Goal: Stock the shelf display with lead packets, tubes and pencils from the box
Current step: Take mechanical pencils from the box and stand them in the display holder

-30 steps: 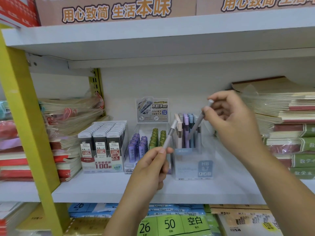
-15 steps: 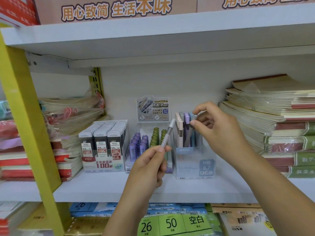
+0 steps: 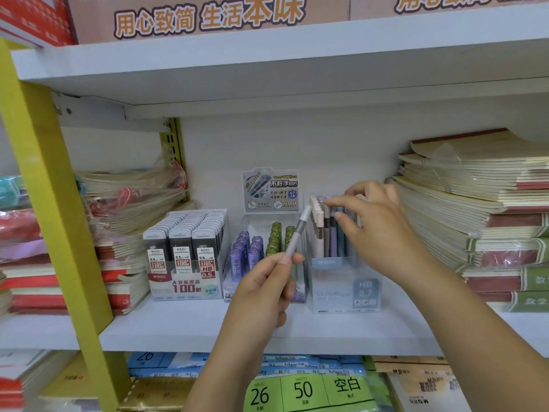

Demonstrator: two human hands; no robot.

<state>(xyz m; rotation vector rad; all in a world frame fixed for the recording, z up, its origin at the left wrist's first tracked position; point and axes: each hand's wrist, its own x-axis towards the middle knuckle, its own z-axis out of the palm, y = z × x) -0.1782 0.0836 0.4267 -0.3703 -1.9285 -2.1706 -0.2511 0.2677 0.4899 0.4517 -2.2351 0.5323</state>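
Here we face a white shelf board [image 3: 184, 325] with another white shelf [image 3: 267, 63] close overhead, so the bay is low and shallow, its pale back wall not far behind the goods. A yellow upright post [image 3: 56, 209] closes the left side. Stacked notebooks [image 3: 481, 209] fill the right end, and wrapped notebooks [image 3: 127, 203] pile up at the left.

In the middle stand three displays side by side: a lead packet box [image 3: 185, 257] on the left, a clear tube display [image 3: 261, 251] with purple and green tubes in the centre, and a clear pencil holder [image 3: 344, 281] on the right, crowded with upright pencils.

Our left hand [image 3: 264, 292] is closed around a grey pencil [image 3: 297, 231], pinched between thumb and fingers, its white cap tilted up and to the right, in front of the tube display. Our right hand [image 3: 377, 230] reaches over the pencil holder, fingertips pinching the top of a pencil standing in it.

Bare board lies along the near edge in front of the displays, and between the pencil holder and the right stack.
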